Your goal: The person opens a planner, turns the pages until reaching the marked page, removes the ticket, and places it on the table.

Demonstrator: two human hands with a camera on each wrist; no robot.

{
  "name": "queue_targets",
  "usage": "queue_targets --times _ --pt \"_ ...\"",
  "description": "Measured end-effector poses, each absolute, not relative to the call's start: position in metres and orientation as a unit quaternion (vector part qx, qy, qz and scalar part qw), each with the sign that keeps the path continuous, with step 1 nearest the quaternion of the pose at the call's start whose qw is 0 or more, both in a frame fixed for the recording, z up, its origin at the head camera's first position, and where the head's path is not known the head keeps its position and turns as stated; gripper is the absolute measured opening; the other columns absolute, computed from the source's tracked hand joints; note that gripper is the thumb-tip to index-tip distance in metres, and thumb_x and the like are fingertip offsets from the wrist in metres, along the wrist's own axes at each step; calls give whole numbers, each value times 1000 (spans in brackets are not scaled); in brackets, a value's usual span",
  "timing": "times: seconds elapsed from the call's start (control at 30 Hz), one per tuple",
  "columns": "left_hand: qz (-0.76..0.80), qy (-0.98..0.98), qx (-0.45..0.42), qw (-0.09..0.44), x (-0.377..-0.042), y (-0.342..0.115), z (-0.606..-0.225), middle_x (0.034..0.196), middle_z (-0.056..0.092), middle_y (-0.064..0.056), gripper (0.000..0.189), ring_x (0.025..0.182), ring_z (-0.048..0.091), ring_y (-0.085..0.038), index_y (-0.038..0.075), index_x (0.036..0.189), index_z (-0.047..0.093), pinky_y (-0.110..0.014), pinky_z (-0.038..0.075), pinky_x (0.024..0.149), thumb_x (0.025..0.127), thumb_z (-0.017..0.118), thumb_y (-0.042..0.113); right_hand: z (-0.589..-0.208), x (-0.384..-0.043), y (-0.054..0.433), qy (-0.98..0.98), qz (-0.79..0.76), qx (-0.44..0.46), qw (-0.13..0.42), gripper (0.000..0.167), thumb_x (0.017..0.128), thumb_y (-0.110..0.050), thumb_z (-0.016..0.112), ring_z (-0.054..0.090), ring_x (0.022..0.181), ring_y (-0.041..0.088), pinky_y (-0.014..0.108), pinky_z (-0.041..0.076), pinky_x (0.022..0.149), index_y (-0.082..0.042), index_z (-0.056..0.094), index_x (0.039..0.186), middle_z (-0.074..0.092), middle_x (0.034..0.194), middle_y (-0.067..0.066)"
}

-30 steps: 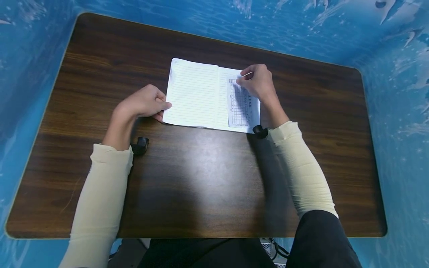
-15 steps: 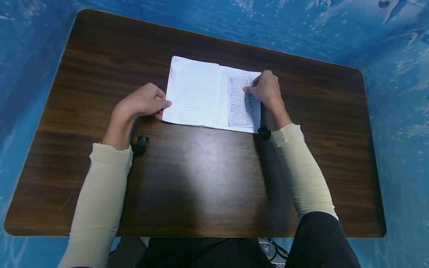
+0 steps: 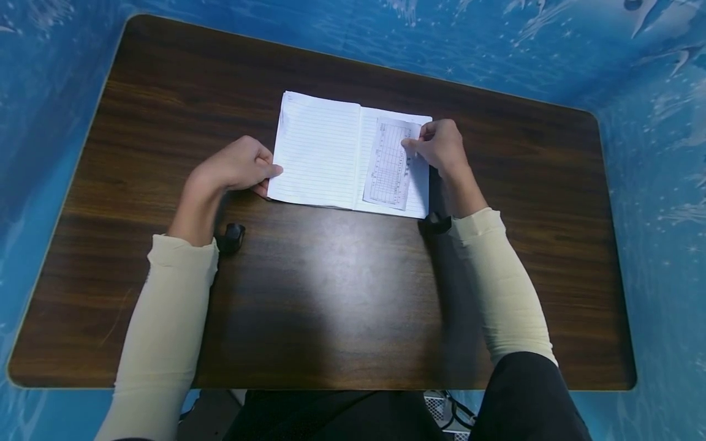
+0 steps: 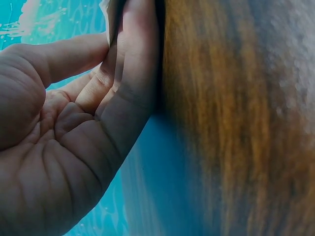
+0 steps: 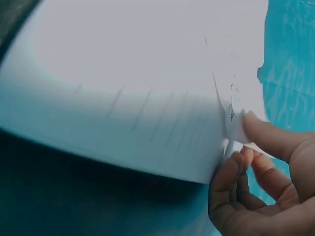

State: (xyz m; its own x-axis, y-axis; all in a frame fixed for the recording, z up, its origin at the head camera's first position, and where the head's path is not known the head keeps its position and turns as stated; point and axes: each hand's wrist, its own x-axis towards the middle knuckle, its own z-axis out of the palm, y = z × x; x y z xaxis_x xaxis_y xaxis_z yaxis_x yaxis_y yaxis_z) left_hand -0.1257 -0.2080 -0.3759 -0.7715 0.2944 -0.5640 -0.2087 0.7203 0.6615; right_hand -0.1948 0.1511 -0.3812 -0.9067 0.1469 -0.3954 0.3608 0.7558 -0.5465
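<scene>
An open notebook (image 3: 317, 153) with lined pages lies on the dark wooden table. On its right page is a small printed slip of paper (image 3: 388, 165) with a grid, tilted against the page lines. My right hand (image 3: 444, 147) pinches the slip's right edge between thumb and fingers; in the right wrist view the slip's edge (image 5: 231, 108) rises off the page at the thumb. My left hand (image 3: 239, 164) grips the notebook's lower left edge, thumb on top and fingers beneath. The left wrist view shows the page corner (image 4: 113, 19) between thumb and fingers.
The brown table (image 3: 342, 294) extends on all sides of the notebook, its rounded edges near blue sea-patterned walls (image 3: 353, 37). Black wrist cameras sit at both wrists. Cables (image 3: 458, 410) hang below the front edge at right.
My right hand moved from the top of the right page to the slip's right edge and took hold of it. The slip has turned and shifted left. My left hand stayed put.
</scene>
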Motion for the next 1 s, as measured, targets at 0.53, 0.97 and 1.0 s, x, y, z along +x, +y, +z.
queue_targets --times 0.53,0.97,1.0 --pt "368 865 20 340 -127 -208 -377 74 67 -5 35 68 64 -17 -2 95 70 -34 50 67 113 56 24 -366 -192 177 874 -428 160 166 34 101 -37 75 66 87 15 29 57 84 -10 77 123 70 107 1" --pt "370 865 23 339 -126 -207 -377 72 67 -5 36 68 65 -18 0 88 67 -34 49 68 112 57 25 -357 -192 223 883 -414 164 152 40 100 -40 75 62 88 16 26 49 72 -10 76 126 69 103 -5" --pt "370 864 24 340 -127 -206 -377 72 67 -5 36 69 65 -18 0 88 67 -34 49 67 112 57 25 -357 -192 228 885 -409 162 152 42 101 -41 74 63 89 16 26 48 71 -10 76 128 69 104 -5"
